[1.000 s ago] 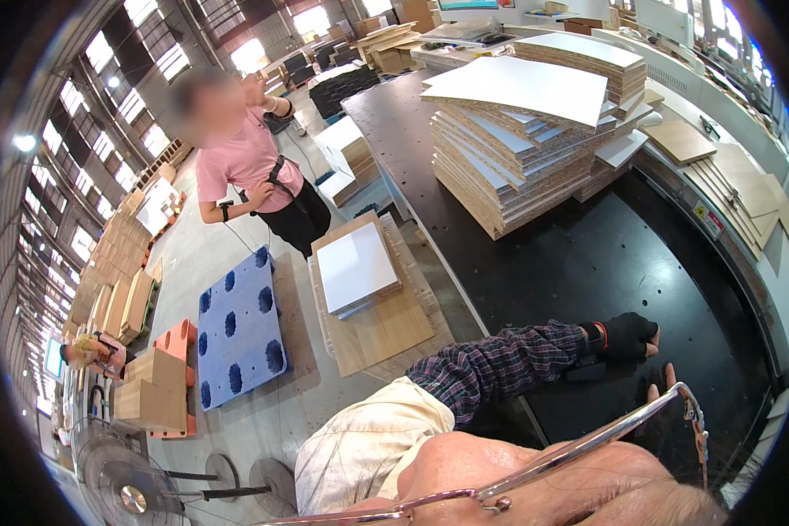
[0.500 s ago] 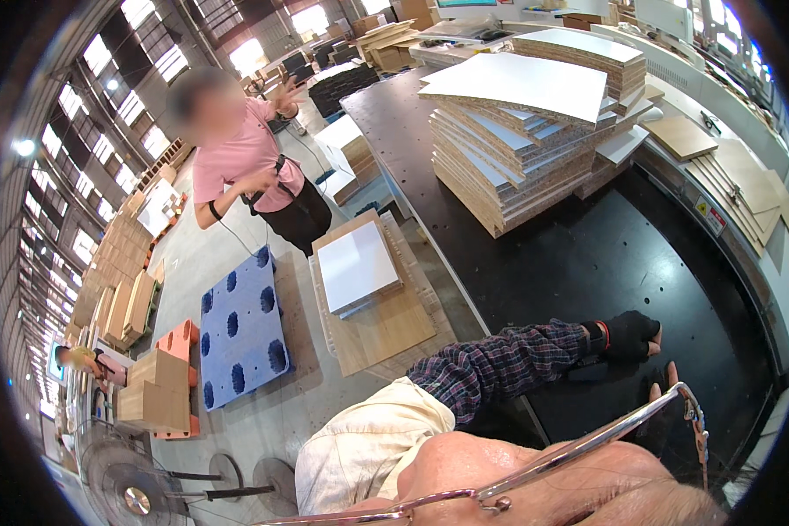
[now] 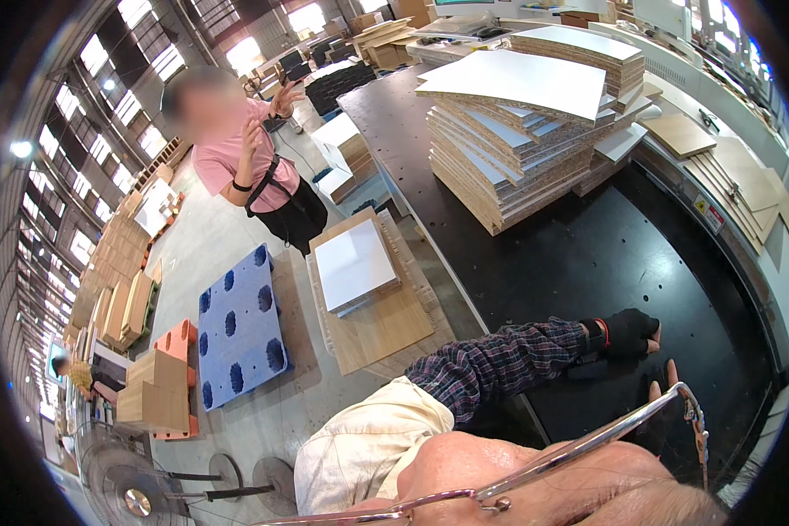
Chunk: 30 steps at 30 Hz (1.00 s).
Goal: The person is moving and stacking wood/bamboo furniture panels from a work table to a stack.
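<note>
- The step in hand is judged to be a pause, with the gloved left hand [image 3: 628, 335] rested on the black table [image 3: 570, 280], fingers curled; whether anything is gripped cannot be told.
- Only a few fingers of the right hand [image 3: 671, 373] are shown, extended just nearer than the left; its grasp cannot be told.
- The stack of boards [image 3: 526, 153] is set farther along the table, well apart from both hands.
- Weight is best kept light, and fingertips are best kept clear of the stack's overhanging, uneven layers.
- Compared with half a second ago, both hands are unmoved; the pink-shirted co-worker's lower hand [image 3: 250, 138] has been raised from the waist to the chest.
</note>
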{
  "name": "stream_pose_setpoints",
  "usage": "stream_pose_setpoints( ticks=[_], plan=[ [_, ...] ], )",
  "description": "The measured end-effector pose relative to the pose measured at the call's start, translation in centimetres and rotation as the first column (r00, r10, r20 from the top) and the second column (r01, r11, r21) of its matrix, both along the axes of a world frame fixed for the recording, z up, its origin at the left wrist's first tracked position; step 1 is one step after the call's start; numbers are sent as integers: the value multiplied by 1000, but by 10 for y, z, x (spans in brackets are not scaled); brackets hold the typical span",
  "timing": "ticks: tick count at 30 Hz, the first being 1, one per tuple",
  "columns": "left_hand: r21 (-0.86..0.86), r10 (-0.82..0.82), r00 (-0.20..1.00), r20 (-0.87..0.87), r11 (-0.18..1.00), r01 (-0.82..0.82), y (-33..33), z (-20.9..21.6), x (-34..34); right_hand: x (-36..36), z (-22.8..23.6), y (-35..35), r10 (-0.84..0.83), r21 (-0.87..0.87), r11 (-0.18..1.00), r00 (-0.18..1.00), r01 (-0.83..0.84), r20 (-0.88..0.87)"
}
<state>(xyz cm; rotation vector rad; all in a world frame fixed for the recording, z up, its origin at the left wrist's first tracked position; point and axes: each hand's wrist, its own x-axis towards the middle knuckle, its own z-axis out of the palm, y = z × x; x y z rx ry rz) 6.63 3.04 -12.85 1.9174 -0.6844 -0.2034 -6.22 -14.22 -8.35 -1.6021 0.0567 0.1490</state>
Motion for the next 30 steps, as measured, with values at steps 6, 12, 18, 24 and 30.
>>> stream_pose_setpoints(
  ticks=[6, 12, 18, 24, 30],
  plan=[
    [-11, 30, 999, 35, 999, -30, 0, 0, 0, -5, 14, 2, -14, -147, 989, 1000, 13, -8],
    [-47, 7, 999, 48, 999, -5, 1, 0, 0, -2, 12, 2, -16, -137, 990, 1000, 15, -10],
    [-10, 18, 998, 56, 1000, -17, 0, 0, 0, 4, -17, -13, 36, -225, 974, 991, -7, 127],
    [-40, 26, 997, 74, 999, -24, 1, -2, 0, 9, -34, -14, 15, -67, 998, 982, -2, 189],
    [-52, 12, 999, 43, 999, -10, 4, 9, -4, 13, -25, -1, 49, 53, 997, 977, -61, 207]
  ],
)
